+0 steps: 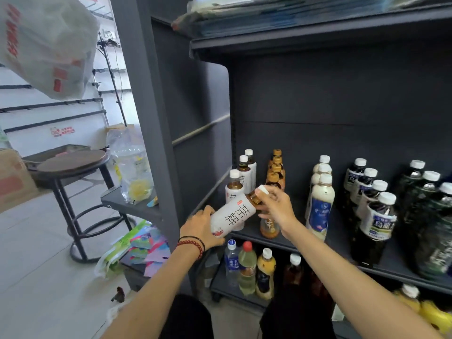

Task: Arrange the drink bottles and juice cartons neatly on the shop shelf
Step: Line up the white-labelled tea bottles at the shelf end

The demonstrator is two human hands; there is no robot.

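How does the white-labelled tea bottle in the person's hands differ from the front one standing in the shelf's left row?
The held bottle is tilted, cap up and right; the standing bottle is upright. The left hand grips the held bottle's base and the right hand its cap end; the standing bottle sits on the shelf, unheld. Both have white labels, white caps and amber liquid.

- tea bottle (232,217): clear shiny plastic, with a smooth, dull white wrap
- shelf (396,275): dark grey painted metal, dull and smooth
- stool (73,160): smooth brown wooden seat, black metal legs
- bag (49,45): thin white plastic, crinkly, a bit see-through
- box (12,177): brown cardboard, dull
- bead bracelet (193,245): round red beads, shiny
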